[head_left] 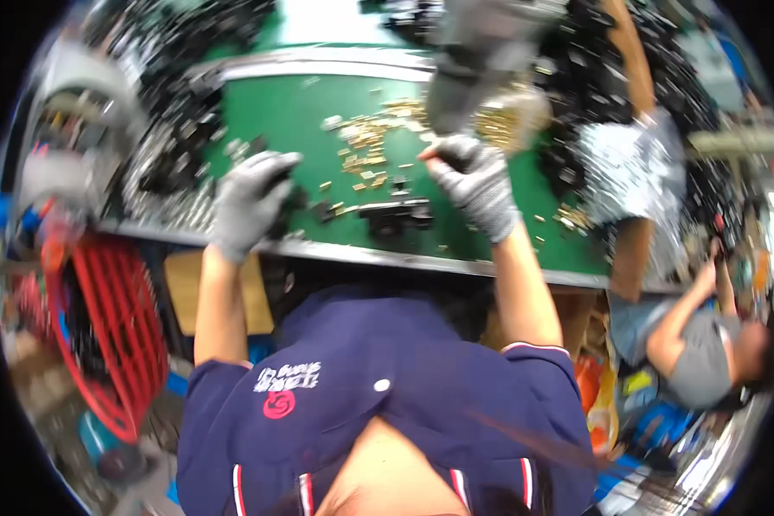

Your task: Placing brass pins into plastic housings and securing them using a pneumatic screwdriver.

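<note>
Both my hands wear grey knit gloves and hover over a green worktable [275, 99]. My left hand [251, 205] is curled closed near the table's front edge, beside a heap of small shiny metal parts [176, 189]. My right hand [477, 181] is farther right, thumb and finger pinched together close to the loose brass-coloured pieces; anything between them is too blurred to make out. Between my hands lies a small black assembly [396, 213], touched by neither. Flat brass-coloured pieces [365, 138] are scattered beyond it.
A dark grey machine part [456, 95] stands above the table near my right hand, beside a clear bag of brass pieces [503, 125]. Black parts [189, 39] heap at the back left. A silvery plastic bag [623, 172] is at right. A red basket [116, 322] stands lower left. Another person [701, 344] sits at right.
</note>
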A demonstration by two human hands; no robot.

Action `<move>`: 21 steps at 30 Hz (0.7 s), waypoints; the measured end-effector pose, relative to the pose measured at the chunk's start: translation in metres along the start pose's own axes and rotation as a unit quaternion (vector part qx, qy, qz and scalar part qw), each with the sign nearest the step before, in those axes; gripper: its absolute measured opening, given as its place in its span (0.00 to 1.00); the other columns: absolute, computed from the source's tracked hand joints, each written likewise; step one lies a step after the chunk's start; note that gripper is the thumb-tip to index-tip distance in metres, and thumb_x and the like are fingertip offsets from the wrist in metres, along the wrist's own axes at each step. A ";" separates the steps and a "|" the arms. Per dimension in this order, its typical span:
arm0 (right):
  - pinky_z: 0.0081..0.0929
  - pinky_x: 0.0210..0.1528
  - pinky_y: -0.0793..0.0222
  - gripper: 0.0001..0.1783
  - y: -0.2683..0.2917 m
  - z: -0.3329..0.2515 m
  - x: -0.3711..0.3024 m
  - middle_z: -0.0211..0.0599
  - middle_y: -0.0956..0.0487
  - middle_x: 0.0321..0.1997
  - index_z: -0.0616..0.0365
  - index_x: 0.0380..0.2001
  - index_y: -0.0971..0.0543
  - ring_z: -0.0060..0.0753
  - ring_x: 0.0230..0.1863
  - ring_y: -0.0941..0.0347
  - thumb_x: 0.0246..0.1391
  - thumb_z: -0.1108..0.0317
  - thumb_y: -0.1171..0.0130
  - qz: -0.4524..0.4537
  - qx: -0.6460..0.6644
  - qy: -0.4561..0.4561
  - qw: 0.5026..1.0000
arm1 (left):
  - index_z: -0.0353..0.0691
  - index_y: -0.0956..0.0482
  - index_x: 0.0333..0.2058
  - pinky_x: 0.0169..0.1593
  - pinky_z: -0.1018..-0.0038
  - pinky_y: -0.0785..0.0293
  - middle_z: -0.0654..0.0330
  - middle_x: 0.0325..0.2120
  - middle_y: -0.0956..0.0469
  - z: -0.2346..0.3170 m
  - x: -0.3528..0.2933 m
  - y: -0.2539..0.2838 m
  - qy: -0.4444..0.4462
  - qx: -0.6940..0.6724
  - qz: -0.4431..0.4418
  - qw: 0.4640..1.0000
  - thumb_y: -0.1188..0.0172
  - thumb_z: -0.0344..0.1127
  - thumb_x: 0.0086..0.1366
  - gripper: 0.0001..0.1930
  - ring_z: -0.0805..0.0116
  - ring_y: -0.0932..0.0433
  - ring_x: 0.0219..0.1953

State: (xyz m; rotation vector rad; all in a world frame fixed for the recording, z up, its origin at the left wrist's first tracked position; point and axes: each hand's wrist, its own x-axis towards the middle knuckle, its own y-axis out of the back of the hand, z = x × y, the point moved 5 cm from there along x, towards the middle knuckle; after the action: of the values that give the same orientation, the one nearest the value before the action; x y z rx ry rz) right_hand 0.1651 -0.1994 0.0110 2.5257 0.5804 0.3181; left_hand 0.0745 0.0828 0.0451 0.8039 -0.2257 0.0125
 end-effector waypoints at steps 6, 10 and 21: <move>0.15 0.25 0.32 0.06 0.007 -0.016 -0.031 0.28 0.20 0.27 0.57 0.34 0.16 0.16 0.24 0.26 0.51 0.70 0.34 0.003 0.493 -0.131 0.860 | 0.36 0.24 0.46 0.45 0.79 0.25 0.61 0.38 0.20 0.017 -0.002 -0.013 0.132 -0.461 0.050 0.876 0.35 0.19 0.58 0.17 0.72 0.22 0.38; 0.29 0.36 0.26 0.06 -0.001 -0.047 -0.024 0.35 0.19 0.29 0.60 0.35 0.17 0.27 0.30 0.23 0.54 0.71 0.38 0.050 0.292 0.030 0.955 | 0.36 0.25 0.43 0.46 0.79 0.26 0.61 0.39 0.21 0.030 0.017 -0.060 0.093 -0.522 -0.043 0.847 0.35 0.19 0.57 0.15 0.74 0.24 0.39; 0.44 0.39 0.27 0.15 -0.008 -0.093 -0.042 0.45 0.23 0.35 0.54 0.48 0.22 0.49 0.35 0.23 0.57 0.65 0.44 0.072 -0.080 0.167 0.980 | 0.35 0.25 0.42 0.48 0.76 0.27 0.63 0.37 0.23 0.066 0.019 -0.074 0.028 -0.341 -0.049 0.938 0.32 0.24 0.58 0.14 0.73 0.25 0.39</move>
State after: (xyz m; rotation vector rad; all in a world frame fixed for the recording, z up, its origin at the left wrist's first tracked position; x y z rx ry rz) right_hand 0.0941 -0.1714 0.0798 2.3757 0.4744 0.8200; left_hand 0.0873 -0.0171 0.0405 0.1199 -0.1212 -0.1311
